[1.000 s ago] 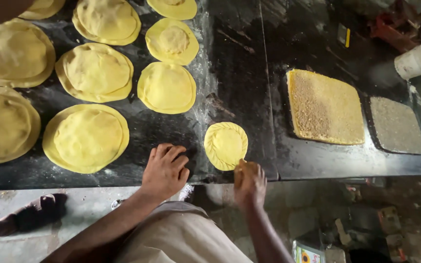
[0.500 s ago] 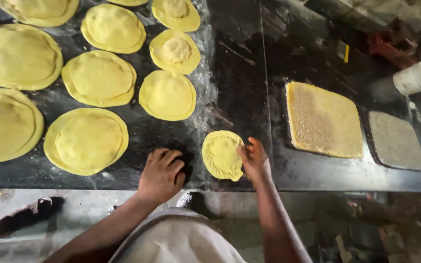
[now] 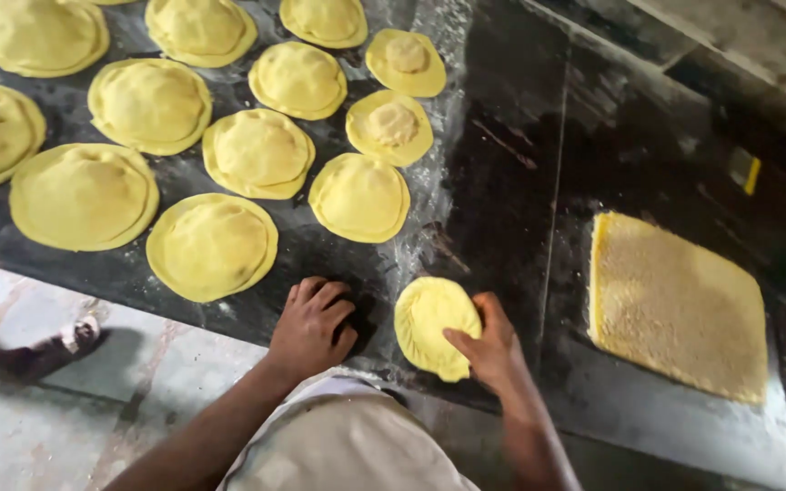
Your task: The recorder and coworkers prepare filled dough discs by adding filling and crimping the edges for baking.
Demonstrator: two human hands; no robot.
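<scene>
The right hand [image 3: 493, 350] grips the edge of a small yellow dough disc [image 3: 434, 325], thumb laid over its near right rim and fingers curled behind, so that the disc lies at the front edge of the dark stone counter [image 3: 502, 164], just ahead of the person's body. The left hand [image 3: 313, 329] holds nothing: it rests palm down on the counter, fingers bent and knuckles raised, just beside the disc but not touching it. Both bare forearms reach in from the bottom of the view over a pale garment [image 3: 347, 450]. Below the counter edge to the left, a light floor [image 3: 75, 400] shows a dark sandal [image 3: 47, 350] in shadow. A dusting of white flour [image 3: 411, 245] streaks the counter ahead of the hands. Beyond the left hand lie rows of filled yellow rounds [image 3: 211, 244], each domed in the middle with a flat crimped border, set close together but mostly apart, larger ones to the left and smaller ones to the right. Two of the small rounds farther back lie open, each with a pale ball of filling [image 3: 393, 123] in its centre. To the right, well apart from the rounds, a square slab with a grainy tan top and yellow edge [image 3: 675, 305] sits flat on the counter.
</scene>
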